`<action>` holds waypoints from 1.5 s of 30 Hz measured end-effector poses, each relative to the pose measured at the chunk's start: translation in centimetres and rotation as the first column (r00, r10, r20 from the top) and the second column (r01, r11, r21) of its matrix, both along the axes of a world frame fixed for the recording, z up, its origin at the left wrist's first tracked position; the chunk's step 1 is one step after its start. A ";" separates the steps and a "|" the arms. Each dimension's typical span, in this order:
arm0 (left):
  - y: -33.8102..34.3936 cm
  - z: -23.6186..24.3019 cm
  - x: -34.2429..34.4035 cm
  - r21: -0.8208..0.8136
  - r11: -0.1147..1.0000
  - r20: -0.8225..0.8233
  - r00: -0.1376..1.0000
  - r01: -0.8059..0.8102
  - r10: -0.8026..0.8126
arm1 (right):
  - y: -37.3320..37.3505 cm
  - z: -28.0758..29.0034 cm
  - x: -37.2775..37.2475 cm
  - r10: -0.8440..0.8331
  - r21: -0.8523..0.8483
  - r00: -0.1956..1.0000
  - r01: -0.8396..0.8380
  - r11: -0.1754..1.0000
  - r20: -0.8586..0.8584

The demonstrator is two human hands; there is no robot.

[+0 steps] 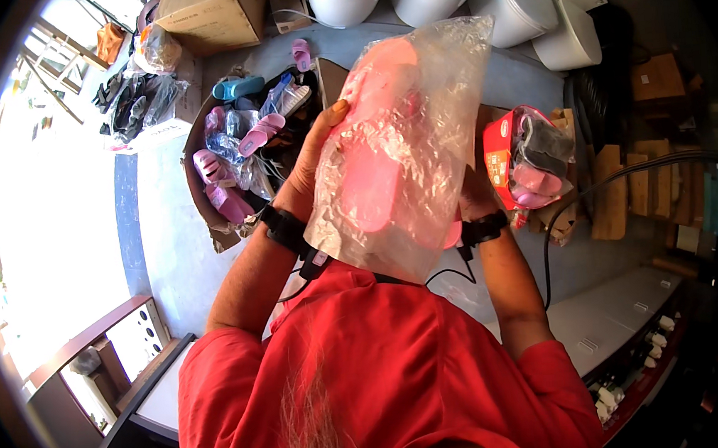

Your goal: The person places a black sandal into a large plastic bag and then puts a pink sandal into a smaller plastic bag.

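Observation:
A clear, crinkled plastic bag with pink slippers point(373, 181) inside is held up in front of my chest. My left hand point(314, 148) grips its left side, with the thumb on the front of the plastic. Behind the bag's right edge is my right hand point(475, 191), its fingers hidden by the bag. A bit of pink shows below the bag beside my right wrist; what it belongs to is unclear. Black bands circle both wrists.
An open cardboard box point(198, 185) of mixed slippers stands left of the bag. To the right is a red box point(500, 160) with bagged footwear. White buckets point(347, 0), a large carton point(207, 18) and white toilets point(566, 35) line the back. A black cable point(622, 174) arcs at right.

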State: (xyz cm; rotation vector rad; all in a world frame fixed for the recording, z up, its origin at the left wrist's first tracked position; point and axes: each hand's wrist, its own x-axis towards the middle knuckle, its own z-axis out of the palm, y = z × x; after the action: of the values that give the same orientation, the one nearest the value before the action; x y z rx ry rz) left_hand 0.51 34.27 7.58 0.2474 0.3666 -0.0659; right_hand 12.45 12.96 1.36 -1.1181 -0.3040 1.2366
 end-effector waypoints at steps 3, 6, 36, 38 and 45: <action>-0.6 -0.3 0.1 -0.025 0.998 0.007 0.999 -0.052 0.052 | 0.4 -2.6 -2.0 -0.123 0.153 0.940 0.179 0.972 -0.317; -0.5 0.0 0.0 -0.095 0.994 0.015 0.998 -0.053 0.055 | -0.1 -3.5 -3.1 -0.178 0.200 0.746 0.387 0.900 -0.641; -0.5 -2.8 -0.3 -0.113 0.989 -0.010 0.996 -0.093 0.092 | -3.2 2.1 -3.1 -0.204 0.014 0.942 0.215 0.976 -0.265; -0.3 -3.3 -0.4 -0.128 0.990 0.001 0.998 -0.060 0.061 | -2.6 3.7 -3.4 -0.198 -0.075 0.964 0.187 0.979 -0.178; 0.3 -1.2 -0.5 -0.041 0.994 -0.038 0.994 -0.105 0.103 | -6.0 2.0 -4.5 -0.334 -0.089 0.934 0.325 0.942 -0.126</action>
State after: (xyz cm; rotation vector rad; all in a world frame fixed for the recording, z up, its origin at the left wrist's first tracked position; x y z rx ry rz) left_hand 0.03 34.53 6.41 0.1846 0.4132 0.0242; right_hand 7.99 6.93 3.39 -1.0822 0.0330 1.0231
